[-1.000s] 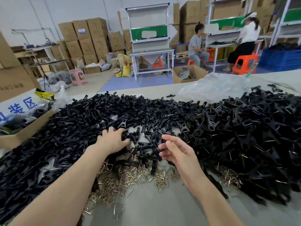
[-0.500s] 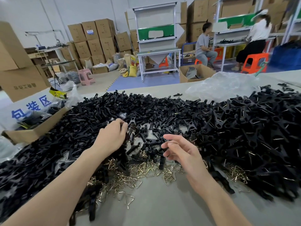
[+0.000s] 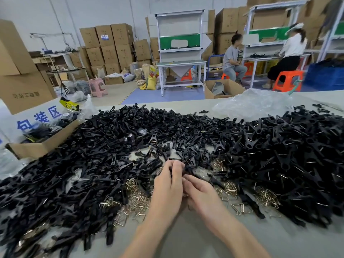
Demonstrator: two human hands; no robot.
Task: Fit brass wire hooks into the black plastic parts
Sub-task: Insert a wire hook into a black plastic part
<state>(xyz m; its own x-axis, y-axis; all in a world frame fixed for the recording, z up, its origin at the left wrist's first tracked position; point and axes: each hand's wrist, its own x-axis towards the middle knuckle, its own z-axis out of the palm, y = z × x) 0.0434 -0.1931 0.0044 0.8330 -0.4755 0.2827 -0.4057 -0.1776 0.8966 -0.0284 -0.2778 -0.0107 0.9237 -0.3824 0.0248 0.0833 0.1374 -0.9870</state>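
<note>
Black plastic part mostly hidden inside two clamped grips, left hand and right hand; heaped brass wire hooks uncountable.

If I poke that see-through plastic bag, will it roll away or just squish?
Probably squish: the bag looks crumpled and thin, so floppy and light. It likely won't roll; it slumps on the table.

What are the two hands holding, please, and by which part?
The left hand and right hand seem to pinch one black plastic part together; fingers hide which end.
</note>
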